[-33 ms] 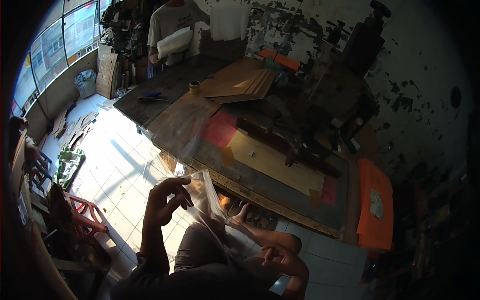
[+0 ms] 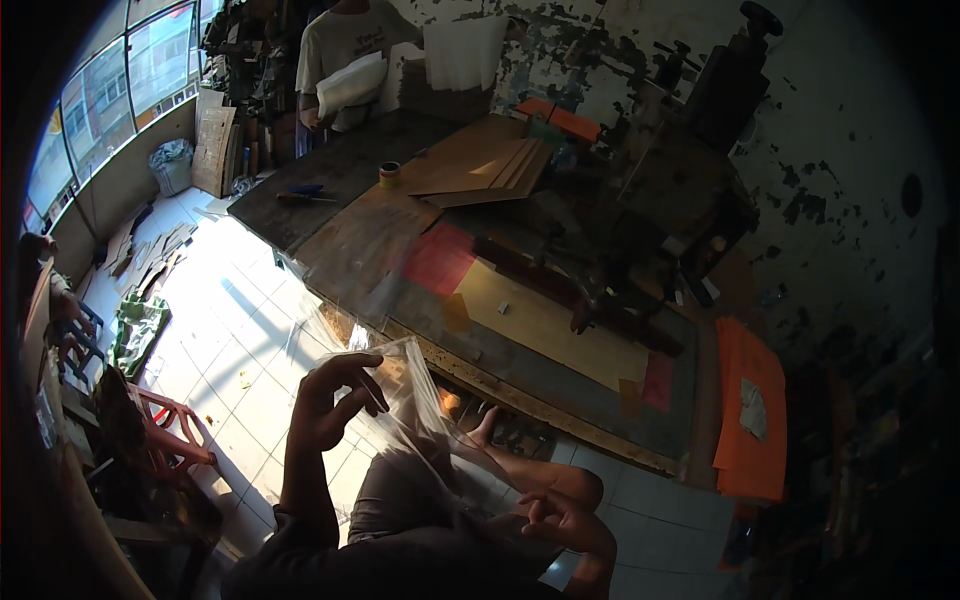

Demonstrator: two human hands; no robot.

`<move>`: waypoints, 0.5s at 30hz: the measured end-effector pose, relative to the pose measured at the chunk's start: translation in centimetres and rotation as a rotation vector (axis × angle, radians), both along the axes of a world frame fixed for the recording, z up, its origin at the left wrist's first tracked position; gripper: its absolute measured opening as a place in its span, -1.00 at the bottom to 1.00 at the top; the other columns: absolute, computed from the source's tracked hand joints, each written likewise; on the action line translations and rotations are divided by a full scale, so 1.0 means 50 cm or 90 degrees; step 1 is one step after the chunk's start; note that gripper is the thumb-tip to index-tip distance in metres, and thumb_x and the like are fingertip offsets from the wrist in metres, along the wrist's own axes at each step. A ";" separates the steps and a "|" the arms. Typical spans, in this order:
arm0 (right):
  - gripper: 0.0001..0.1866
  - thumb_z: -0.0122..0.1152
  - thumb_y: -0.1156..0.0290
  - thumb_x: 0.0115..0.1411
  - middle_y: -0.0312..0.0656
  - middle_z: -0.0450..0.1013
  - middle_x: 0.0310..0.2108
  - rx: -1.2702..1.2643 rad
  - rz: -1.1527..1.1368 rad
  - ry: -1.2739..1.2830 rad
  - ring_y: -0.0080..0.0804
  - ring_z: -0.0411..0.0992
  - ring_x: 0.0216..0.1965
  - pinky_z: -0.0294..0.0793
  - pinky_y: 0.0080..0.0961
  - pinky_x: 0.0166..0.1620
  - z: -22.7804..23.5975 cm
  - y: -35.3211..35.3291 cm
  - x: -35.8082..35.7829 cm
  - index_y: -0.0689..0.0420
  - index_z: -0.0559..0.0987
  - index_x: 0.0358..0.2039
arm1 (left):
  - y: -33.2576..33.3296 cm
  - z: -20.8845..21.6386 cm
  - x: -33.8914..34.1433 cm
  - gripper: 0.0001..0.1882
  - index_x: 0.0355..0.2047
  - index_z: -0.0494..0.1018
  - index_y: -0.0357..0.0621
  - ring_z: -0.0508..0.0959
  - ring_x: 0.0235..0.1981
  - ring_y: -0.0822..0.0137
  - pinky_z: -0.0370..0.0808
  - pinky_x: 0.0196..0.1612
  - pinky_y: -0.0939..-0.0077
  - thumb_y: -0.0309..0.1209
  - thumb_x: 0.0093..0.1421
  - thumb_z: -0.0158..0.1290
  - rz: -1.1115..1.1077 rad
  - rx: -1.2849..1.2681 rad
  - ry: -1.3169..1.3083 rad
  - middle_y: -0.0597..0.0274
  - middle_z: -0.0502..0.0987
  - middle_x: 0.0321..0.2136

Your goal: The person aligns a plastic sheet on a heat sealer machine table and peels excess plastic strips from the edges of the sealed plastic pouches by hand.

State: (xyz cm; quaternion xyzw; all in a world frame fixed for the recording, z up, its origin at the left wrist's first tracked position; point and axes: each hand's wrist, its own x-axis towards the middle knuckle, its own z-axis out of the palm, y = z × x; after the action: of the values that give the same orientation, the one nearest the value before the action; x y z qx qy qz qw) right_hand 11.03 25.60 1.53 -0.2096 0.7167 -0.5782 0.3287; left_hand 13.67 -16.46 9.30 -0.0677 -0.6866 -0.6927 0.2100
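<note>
A clear, creased plastic sheet [image 2: 425, 385] hangs over my lap, its folds catching the window light. At its upper left edge, the bent fingers and thumb of my left hand [image 2: 340, 400] are closed on it. My right hand [image 2: 570, 522] is lower and to the right, above my thigh, with its fingers curled. Shadow hides whether the lower end of the sheet lies between those fingers. In front of me, the worktable [image 2: 400, 300] bears a long yellow board [image 2: 550, 325] with pink-red pieces [image 2: 440, 258] at its ends.
Brown boards [image 2: 490, 175], a tape roll [image 2: 389, 174] and a blue-handled tool [image 2: 305, 190] lie on the tabletops. Orange sheets [image 2: 750, 410] drape at the right end. A dark machine [image 2: 690, 170] stands behind. A red stool [image 2: 175, 425] is left. Another person [image 2: 345, 60] handles white sheets at the back.
The plastic sheet's folds have shifted slightly between my hands. My right hand has dropped a little. At the back, the other person's white sheet has swung slightly right.
</note>
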 end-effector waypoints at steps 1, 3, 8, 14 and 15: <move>-0.67 0.45 0.36 0.20 -0.29 0.54 -0.33 0.094 0.055 0.000 -0.57 0.54 -0.21 0.54 -0.55 0.01 0.003 0.001 0.000 0.20 0.48 -0.18 | -0.002 -0.001 -0.004 -0.66 0.07 0.47 -0.33 0.64 -0.44 0.39 0.56 -0.31 0.49 -0.44 0.33 0.08 -0.003 -0.033 -0.006 0.16 0.62 -0.49; -0.68 0.45 0.37 0.20 -0.30 0.53 -0.33 0.076 0.026 0.079 -0.57 0.54 -0.20 0.54 -0.55 0.00 -0.005 0.001 0.001 0.19 0.49 -0.18 | 0.000 -0.003 -0.009 -0.63 0.08 0.47 -0.30 0.62 -0.46 0.42 0.54 -0.30 0.49 -0.39 0.32 0.12 -0.019 -0.031 -0.039 0.20 0.61 -0.52; -0.70 0.45 0.39 0.20 -0.31 0.54 -0.30 -0.049 -0.129 -0.008 -0.55 0.53 -0.20 0.54 -0.57 -0.01 -0.017 0.030 0.006 0.17 0.49 -0.17 | 0.002 -0.004 -0.016 -0.66 0.01 0.48 -0.29 0.63 -0.43 0.41 0.54 -0.27 0.50 -0.36 0.31 0.16 0.006 -0.083 -0.097 0.22 0.60 -0.51; -0.69 0.44 0.40 0.20 -0.28 0.59 -0.25 0.109 0.016 0.066 -0.56 0.57 -0.21 0.55 -0.56 -0.03 0.019 0.038 -0.003 0.16 0.52 -0.12 | -0.026 -0.027 -0.017 -0.85 -0.19 0.47 -0.29 0.62 -0.35 0.37 0.53 -0.16 0.42 -0.49 0.27 0.15 0.034 -0.041 -0.059 0.22 0.57 -0.42; -0.66 0.45 0.35 0.19 -0.30 0.59 -0.24 0.151 0.061 0.056 -0.58 0.56 -0.20 0.55 -0.55 -0.04 0.011 0.046 -0.006 0.16 0.54 -0.10 | -0.027 -0.025 -0.021 -0.84 -0.18 0.47 -0.29 0.61 -0.35 0.37 0.52 -0.16 0.43 -0.49 0.27 0.14 0.054 -0.006 -0.032 0.22 0.56 -0.43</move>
State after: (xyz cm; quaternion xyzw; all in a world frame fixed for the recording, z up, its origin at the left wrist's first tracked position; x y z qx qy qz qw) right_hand 10.75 27.90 2.10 -0.2285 0.7829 -0.4635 0.3466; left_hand 12.61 -17.84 8.03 -0.0223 -0.6971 -0.6816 0.2215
